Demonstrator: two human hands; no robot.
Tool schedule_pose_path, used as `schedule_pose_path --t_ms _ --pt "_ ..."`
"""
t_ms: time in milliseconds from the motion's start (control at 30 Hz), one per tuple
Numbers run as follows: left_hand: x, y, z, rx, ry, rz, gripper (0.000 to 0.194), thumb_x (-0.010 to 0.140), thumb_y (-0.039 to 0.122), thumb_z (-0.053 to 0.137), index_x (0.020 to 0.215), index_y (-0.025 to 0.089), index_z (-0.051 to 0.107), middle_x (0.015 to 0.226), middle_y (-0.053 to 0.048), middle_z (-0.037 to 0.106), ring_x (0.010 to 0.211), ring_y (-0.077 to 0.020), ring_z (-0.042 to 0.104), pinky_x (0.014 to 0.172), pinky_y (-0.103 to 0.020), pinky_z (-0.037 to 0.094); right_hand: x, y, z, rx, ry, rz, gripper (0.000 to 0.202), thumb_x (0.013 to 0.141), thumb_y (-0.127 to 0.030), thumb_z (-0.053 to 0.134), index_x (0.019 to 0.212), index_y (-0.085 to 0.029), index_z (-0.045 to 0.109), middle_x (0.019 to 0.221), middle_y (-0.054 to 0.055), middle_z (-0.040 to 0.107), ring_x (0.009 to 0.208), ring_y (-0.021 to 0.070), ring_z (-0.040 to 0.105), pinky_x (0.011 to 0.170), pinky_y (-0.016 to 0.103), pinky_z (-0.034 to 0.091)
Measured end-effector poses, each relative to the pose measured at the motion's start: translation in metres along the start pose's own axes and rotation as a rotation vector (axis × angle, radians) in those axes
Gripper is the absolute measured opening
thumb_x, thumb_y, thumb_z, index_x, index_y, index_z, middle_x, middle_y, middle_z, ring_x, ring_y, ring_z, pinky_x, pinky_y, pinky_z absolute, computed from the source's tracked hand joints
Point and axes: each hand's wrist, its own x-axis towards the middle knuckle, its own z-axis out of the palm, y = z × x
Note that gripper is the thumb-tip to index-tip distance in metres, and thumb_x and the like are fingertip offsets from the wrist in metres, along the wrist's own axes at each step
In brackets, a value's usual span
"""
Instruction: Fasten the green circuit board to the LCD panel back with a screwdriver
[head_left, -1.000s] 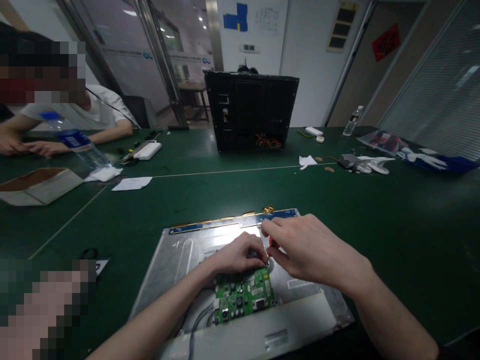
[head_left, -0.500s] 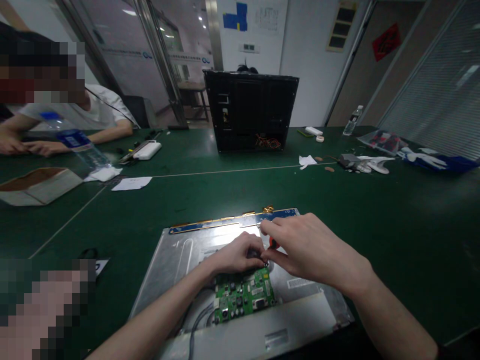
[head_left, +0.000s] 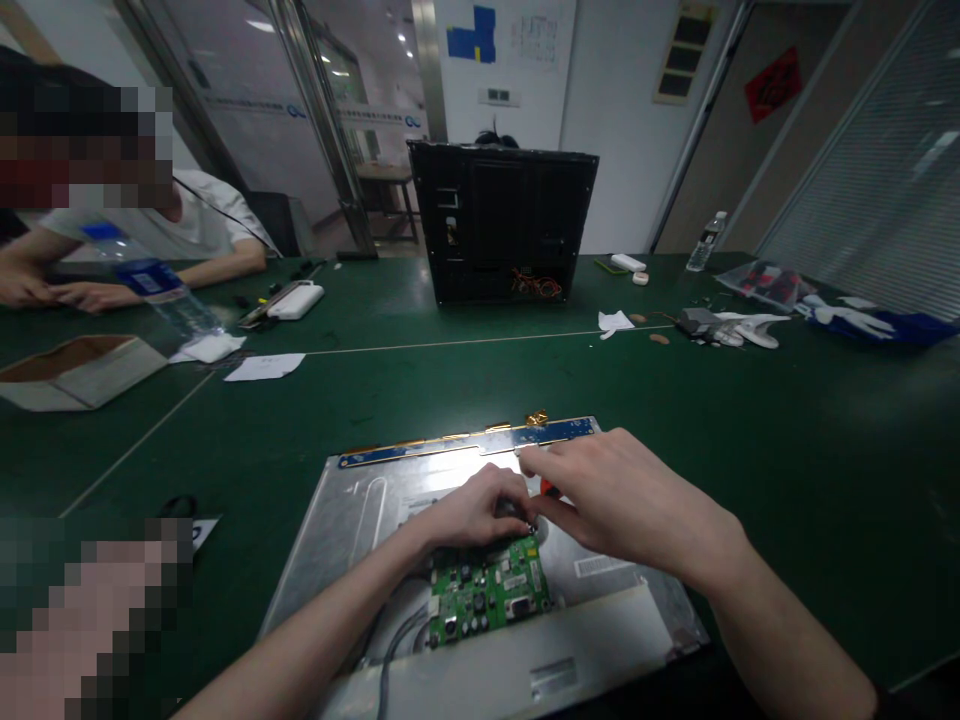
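A green circuit board (head_left: 487, 590) lies on the silver metal back of a display panel (head_left: 345, 530). My left hand (head_left: 480, 505) is at the board's far edge, fingers curled and pinched together. Something dark shows under these fingers, too hidden to name. Just beside it, my right hand (head_left: 607, 490) is closed round a red-orange screwdriver (head_left: 550, 489), of which only a bit of handle shows. Its tip is hidden near the board's far right corner. A narrow blue circuit strip (head_left: 420, 452) runs along the panel's far edge.
A black monitor housing (head_left: 510, 220) stands across the green table (head_left: 420, 380). At left are a blue-capped bottle (head_left: 161, 285), a cardboard box (head_left: 82, 375) and a seated person (head_left: 210, 210). White gloves (head_left: 750, 328) and another bottle (head_left: 706, 242) lie or stand at right.
Both hands stay in almost the same place. My right fingers have shifted very slightly around the red-orange handle; the board and panel have not moved.
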Motion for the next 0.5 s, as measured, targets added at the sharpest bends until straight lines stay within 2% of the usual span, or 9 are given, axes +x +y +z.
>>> schedule_pose_path --t_ms 133,267,500 --pt "-0.0007 0.0032 -0.0004 0.014 -0.012 -0.028 0.012 0.082 0.025 0.069 0.088 0.014 0.072 0.086 -0.005 0.069 0.080 -0.0203 0.061 0.074 -0.026 0.048 -0.0009 -0.0015 -0.0020 0.010 -0.016 -0.053 0.015 0.083 -0.018 0.055 0.098 -0.018 0.052 0.087 0.003 0.066 0.067 0.0155 0.055 0.051 0.029 0.025" --pt "-0.0002 0.0023 0.0001 0.012 -0.031 -0.028 0.012 0.083 0.025 0.069 0.087 0.014 0.072 0.089 -0.006 0.070 0.083 -0.0206 0.062 0.079 -0.027 0.047 -0.0011 -0.0017 -0.0025 -0.001 -0.016 -0.054 0.015 0.082 -0.017 0.053 0.096 -0.018 0.050 0.087 0.003 0.065 0.066 0.0164 0.054 0.050 0.030 0.024" --pt "0.0008 -0.0031 0.0019 -0.055 -0.027 0.030 0.013 0.086 0.025 0.067 0.086 0.013 0.072 0.085 -0.006 0.070 0.080 -0.0201 0.063 0.074 -0.025 0.048 -0.0014 -0.0007 -0.0026 0.001 -0.007 -0.058 0.013 0.082 -0.016 0.052 0.096 -0.018 0.050 0.085 0.003 0.064 0.065 0.0150 0.052 0.050 0.029 0.023"
